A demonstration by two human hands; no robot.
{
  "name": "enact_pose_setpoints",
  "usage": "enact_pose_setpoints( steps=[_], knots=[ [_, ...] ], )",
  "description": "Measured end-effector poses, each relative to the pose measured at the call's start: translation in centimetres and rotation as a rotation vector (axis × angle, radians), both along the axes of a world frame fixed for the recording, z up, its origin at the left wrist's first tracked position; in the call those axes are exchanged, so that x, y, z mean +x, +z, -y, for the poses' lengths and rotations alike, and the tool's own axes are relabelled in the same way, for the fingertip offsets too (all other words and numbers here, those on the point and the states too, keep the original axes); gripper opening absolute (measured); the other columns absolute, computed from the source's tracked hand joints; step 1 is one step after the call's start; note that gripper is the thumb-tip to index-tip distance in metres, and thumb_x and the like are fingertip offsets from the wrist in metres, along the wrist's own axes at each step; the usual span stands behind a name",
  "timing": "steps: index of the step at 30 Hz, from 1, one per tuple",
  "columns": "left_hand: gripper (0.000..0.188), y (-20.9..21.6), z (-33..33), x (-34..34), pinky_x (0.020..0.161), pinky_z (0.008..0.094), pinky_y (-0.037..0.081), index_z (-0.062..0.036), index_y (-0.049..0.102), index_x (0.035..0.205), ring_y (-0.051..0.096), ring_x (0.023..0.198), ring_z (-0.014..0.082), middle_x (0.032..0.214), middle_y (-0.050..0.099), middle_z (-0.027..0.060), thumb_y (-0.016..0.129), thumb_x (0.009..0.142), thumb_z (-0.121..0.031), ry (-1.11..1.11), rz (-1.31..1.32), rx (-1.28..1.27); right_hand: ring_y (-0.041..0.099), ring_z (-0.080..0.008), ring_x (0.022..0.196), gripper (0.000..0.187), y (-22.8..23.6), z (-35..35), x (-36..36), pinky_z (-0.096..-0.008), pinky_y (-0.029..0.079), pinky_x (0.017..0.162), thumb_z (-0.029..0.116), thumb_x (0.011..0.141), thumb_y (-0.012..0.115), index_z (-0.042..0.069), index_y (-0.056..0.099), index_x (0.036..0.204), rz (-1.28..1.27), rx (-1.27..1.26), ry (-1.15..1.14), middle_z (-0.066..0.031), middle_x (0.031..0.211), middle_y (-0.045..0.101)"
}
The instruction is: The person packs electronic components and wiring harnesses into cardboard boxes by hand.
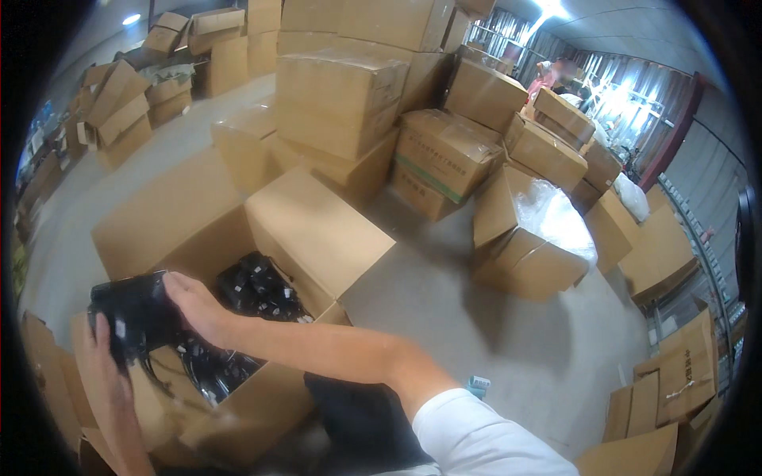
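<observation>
Both hands hold a shiny black plastic-wrapped package (133, 313) over the left side of an open cardboard box (313, 226). My left hand (109, 373) presses against its near left side, fingers pointing up along it. From the right, my right hand (194, 308) grips its edge, with that forearm reaching across the box. Inside the box lie several similar black packages (258, 282) with small pale labels. More black wrapped items (218, 366) show below my right wrist. What the package contains is hidden by its wrapping.
Stacked closed cartons (341, 103) stand beyond the box. To the right, an open carton (528, 258) holds clear plastic wrap (556, 218). Flattened cardboard (675, 373) leans at the lower right. A small teal-and-white packet (478, 385) lies on the floor. Another person (544, 78) is far back.
</observation>
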State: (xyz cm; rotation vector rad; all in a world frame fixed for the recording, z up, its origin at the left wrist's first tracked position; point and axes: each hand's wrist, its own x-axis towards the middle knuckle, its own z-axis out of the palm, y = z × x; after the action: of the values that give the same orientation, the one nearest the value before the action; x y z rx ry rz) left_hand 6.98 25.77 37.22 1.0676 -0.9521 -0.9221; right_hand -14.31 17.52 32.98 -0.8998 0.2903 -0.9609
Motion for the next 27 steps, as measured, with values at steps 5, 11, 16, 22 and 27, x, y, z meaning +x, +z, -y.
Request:
enact_pose_setpoints(
  steps=[5,11,16,22,27],
  knots=[
    [0.049,-5.8,3.8,-2.4,0.11,0.0376,0.044,0.0009,0.039,0.149,0.053,0.13,0.0257,0.143,0.052,0.015,0.05,0.107,-0.02,-0.021,-0.001,0.033,0.058,-0.019,0.1,0.061,-2.0,1.4,-0.2,-0.0322,0.046,0.094,0.056,0.103,0.049,-0.002,0.057,0.119,-0.326,-0.035,-0.368,-0.0106,0.106,0.064],
    [0.058,-6.8,3.3,-2.5,0.118,0.0412,0.032,-0.0009,0.034,0.154,0.046,0.137,0.0304,0.148,0.048,0.0191,0.043,0.109,-0.036,0.16,0.842,-0.125,0.057,-0.0139,0.092,0.052,-2.6,1.7,0.2,-0.03,0.048,0.084,0.05,0.102,0.056,-0.001,0.06,0.109,-0.344,-0.013,-0.425,-0.0073,0.098,0.063],
    [0.049,-8.9,5.4,-0.7,0.108,0.034,0.041,0.0012,0.047,0.141,0.054,0.12,0.0214,0.131,0.056,0.0122,0.041,0.11,-0.036,0.242,0.398,-0.108,0.057,-0.0127,0.094,0.046,-3.6,2.4,2.4,-0.0293,0.047,0.086,0.045,0.103,0.055,0.0,0.061,0.111,-0.412,-0.032,-0.422,-0.0065,0.101,0.064],
    [0.044,-11.8,5.6,0.5,0.1,0.0325,0.045,-0.0003,0.054,0.132,0.057,0.113,0.0178,0.124,0.06,0.0088,0.046,0.108,-0.037,0.243,0.14,0.157,0.064,-0.0355,0.098,0.058,-5.3,2.9,3.3,-0.0427,0.048,0.09,0.051,0.102,0.052,-0.005,0.056,0.114,-0.598,-0.137,-0.504,-0.0249,0.101,0.067],
    [0.054,-13.8,5.1,2.9,0.088,0.0331,0.052,-0.0073,0.061,0.127,0.067,0.098,0.0198,0.111,0.068,0.0077,0.047,0.103,-0.054,0.046,-0.189,0.351,0.064,-0.04,0.11,0.053,-5.1,0.9,4.6,-0.0435,0.047,0.097,0.042,0.103,0.054,-0.006,0.053,0.124,-0.639,-0.377,-0.734,-0.029,0.111,0.066]
  ],
)
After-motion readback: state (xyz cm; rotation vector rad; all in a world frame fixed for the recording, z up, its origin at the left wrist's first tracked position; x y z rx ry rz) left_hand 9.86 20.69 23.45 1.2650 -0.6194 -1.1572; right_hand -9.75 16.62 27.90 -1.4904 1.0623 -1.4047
